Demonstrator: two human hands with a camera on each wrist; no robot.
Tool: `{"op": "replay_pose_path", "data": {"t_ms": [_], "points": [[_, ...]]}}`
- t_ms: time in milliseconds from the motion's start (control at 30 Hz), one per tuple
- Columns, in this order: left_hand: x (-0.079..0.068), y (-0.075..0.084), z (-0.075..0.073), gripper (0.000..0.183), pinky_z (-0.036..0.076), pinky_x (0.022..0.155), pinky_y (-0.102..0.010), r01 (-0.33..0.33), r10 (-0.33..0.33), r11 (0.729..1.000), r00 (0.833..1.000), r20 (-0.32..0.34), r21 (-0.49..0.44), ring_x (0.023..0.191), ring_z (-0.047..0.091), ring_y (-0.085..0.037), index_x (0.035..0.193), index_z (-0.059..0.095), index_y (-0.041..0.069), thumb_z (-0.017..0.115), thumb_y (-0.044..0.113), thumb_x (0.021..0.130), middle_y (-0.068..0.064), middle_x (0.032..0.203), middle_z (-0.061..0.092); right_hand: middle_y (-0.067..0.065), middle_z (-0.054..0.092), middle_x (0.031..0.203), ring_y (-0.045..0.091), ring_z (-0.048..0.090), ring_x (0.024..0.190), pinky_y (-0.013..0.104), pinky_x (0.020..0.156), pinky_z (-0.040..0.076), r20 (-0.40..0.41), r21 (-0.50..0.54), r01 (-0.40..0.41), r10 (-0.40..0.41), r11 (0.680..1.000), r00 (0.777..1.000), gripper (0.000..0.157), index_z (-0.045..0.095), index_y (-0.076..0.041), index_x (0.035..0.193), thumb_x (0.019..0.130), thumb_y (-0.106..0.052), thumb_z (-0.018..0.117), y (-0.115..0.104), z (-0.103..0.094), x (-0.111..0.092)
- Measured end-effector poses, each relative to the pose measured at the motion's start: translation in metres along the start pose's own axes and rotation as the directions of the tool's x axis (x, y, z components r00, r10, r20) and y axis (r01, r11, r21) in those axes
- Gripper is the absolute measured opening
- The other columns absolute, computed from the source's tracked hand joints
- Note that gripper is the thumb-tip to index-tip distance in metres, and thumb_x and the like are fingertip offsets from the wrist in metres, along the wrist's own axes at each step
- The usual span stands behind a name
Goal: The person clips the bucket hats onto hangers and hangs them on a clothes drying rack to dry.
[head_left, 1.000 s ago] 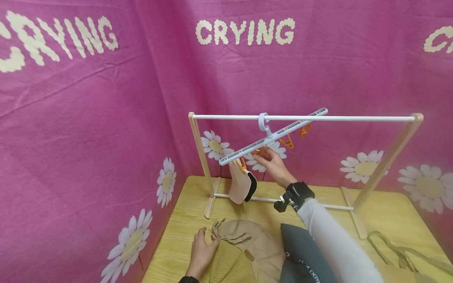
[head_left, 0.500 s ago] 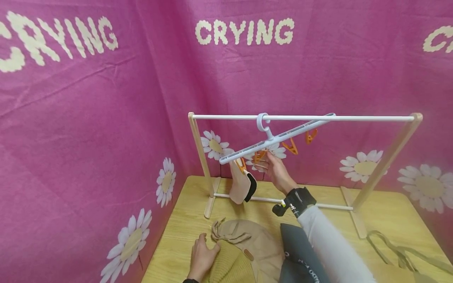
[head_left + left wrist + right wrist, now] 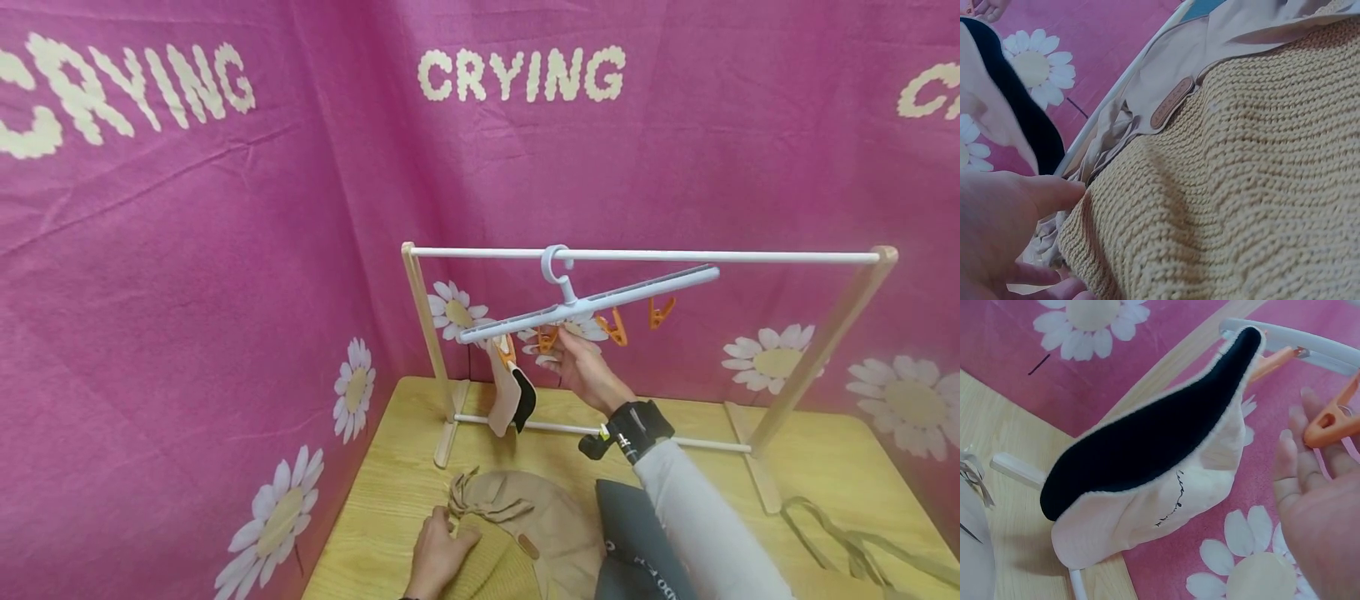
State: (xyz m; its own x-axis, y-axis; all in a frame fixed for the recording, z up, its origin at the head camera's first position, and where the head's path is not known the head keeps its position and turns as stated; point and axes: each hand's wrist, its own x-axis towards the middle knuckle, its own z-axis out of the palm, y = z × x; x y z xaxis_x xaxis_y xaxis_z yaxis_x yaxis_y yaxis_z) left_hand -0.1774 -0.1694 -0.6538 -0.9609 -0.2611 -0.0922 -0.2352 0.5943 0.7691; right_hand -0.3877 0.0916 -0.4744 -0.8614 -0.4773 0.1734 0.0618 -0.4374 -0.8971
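My left hand [image 3: 438, 554] pinches the edge of a mustard ribbed knit hat [image 3: 1197, 162], thumb on top and fingers beneath. Behind this hat lies a beige fabric piece [image 3: 558, 517] with gathered ties and a brown label. My right hand [image 3: 588, 371] is raised under a pale blue clip hanger [image 3: 630, 292], its fingers extended behind an orange clip [image 3: 1334, 422]; the right wrist view cuts off the thumb. From the leftmost clip [image 3: 506, 350] hangs a pale pink cap [image 3: 1166, 515] with black lining and dark script.
The hanger hooks over the white top rail [image 3: 712, 256] of a wooden-legged rack. Two orange clips hang along the hanger's right half. Dark grey fabric [image 3: 637, 533] with white lettering lies below my right arm, and olive straps [image 3: 847, 529] at the table's right.
The hanger has turned, its right end swinging forward and lower, and the cap has turned with it. My right hand has stayed near the clip while its hold loosened. My left hand has closed on the knit edge.
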Motion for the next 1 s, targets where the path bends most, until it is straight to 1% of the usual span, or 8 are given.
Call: {"op": "replay_pose_path", "data": {"t_ms": [133, 300, 467, 567, 733, 833, 900, 1000], "points": [[0.003, 0.004, 0.001, 0.073, 0.055, 0.082, -0.054, 0.02, -0.019, 1.0, 0.999, 0.042, -0.017, 0.099, 0.067, -0.036, 0.131, 0.056, -0.009, 0.081, 0.042, 0.086, -0.019, 0.111, 0.069, -0.003, 0.067, 0.126, 0.015, 0.061, 0.119, 0.033, 0.102, 0.048, 0.072, -0.035, -0.006, 0.009, 0.999, 0.997, 0.036, 0.057, -0.01, 0.137, 0.115, -0.032, 0.038, -0.002, -0.001, 0.003], [0.009, 0.007, 0.006, 0.077, 0.055, 0.086, -0.058, 0.039, -0.036, 0.998, 0.998, 0.052, -0.054, 0.108, 0.067, -0.044, 0.132, 0.054, -0.011, 0.083, 0.044, 0.086, -0.029, 0.122, 0.067, -0.004, 0.068, 0.126, 0.016, 0.061, 0.124, 0.032, 0.103, 0.049, 0.134, -0.088, 0.005, 0.007, 0.996, 0.991, 0.031, 0.055, -0.013, 0.136, 0.115, -0.03, 0.039, -0.007, -0.003, 0.006], [0.013, 0.008, 0.01, 0.079, 0.054, 0.081, -0.05, 0.107, -0.1, 0.986, 0.993, 0.061, -0.124, 0.1, 0.067, -0.037, 0.13, 0.053, -0.013, 0.084, 0.044, 0.086, -0.027, 0.115, 0.068, 0.001, 0.066, 0.124, 0.017, 0.062, 0.12, 0.034, 0.104, 0.047, 0.152, -0.133, 0.007, 0.014, 0.991, 0.988, 0.027, 0.054, -0.012, 0.133, 0.115, -0.028, 0.04, -0.011, -0.006, 0.006], [0.017, 0.009, 0.01, 0.068, 0.051, 0.075, -0.042, 0.138, -0.129, 0.973, 0.99, 0.063, -0.184, 0.091, 0.062, -0.03, 0.12, 0.056, -0.012, 0.084, 0.041, 0.086, -0.021, 0.105, 0.066, 0.001, 0.065, 0.12, 0.012, 0.064, 0.114, 0.035, 0.104, 0.046, 0.163, -0.16, -0.002, 0.029, 0.987, 0.986, 0.024, 0.054, -0.014, 0.129, 0.115, -0.027, 0.038, -0.012, -0.005, 0.009], [0.025, 0.011, 0.008, 0.046, 0.044, 0.068, -0.032, 0.145, -0.119, 0.949, 0.987, 0.107, -0.28, 0.079, 0.055, -0.02, 0.102, 0.062, -0.003, 0.083, 0.035, 0.088, -0.007, 0.088, 0.058, -0.004, 0.065, 0.12, 0.011, 0.063, 0.115, 0.031, 0.1, 0.045, 0.163, -0.21, -0.011, 0.046, 0.978, 0.986, 0.029, 0.047, -0.01, 0.138, 0.115, -0.026, 0.038, -0.013, -0.004, 0.014], [0.028, 0.011, 0.006, 0.042, 0.046, 0.065, -0.028, 0.142, -0.092, 0.929, 0.983, 0.161, -0.341, 0.073, 0.056, -0.014, 0.107, 0.068, -0.003, 0.083, 0.032, 0.09, -0.001, 0.084, 0.06, -0.006, 0.061, 0.12, 0.012, 0.061, 0.115, 0.03, 0.1, 0.046, 0.148, -0.226, -0.026, 0.061, 0.974, 0.987, 0.03, 0.044, -0.008, 0.14, 0.116, -0.025, 0.037, -0.013, -0.003, 0.014], [0.029, 0.01, 0.007, 0.045, 0.048, 0.065, -0.028, 0.152, -0.076, 0.91, 0.976, 0.205, -0.385, 0.072, 0.059, -0.013, 0.115, 0.069, -0.006, 0.082, 0.03, 0.091, -0.002, 0.087, 0.065, -0.005, 0.061, 0.12, 0.011, 0.061, 0.113, 0.032, 0.102, 0.045, 0.148, -0.231, -0.033, 0.068, 0.972, 0.987, 0.03, 0.045, -0.008, 0.139, 0.115, -0.024, 0.037, -0.013, -0.003, 0.014], [0.032, 0.006, 0.008, 0.056, 0.053, 0.073, -0.03, 0.157, -0.052, 0.892, 0.967, 0.248, -0.424, 0.084, 0.064, -0.015, 0.13, 0.063, -0.01, 0.081, 0.028, 0.093, -0.01, 0.105, 0.071, -0.006, 0.062, 0.122, 0.009, 0.063, 0.112, 0.033, 0.106, 0.045, 0.17, -0.237, -0.031, 0.073, 0.971, 0.983, 0.028, 0.046, -0.009, 0.138, 0.115, -0.023, 0.038, -0.014, -0.003, 0.013]]}}
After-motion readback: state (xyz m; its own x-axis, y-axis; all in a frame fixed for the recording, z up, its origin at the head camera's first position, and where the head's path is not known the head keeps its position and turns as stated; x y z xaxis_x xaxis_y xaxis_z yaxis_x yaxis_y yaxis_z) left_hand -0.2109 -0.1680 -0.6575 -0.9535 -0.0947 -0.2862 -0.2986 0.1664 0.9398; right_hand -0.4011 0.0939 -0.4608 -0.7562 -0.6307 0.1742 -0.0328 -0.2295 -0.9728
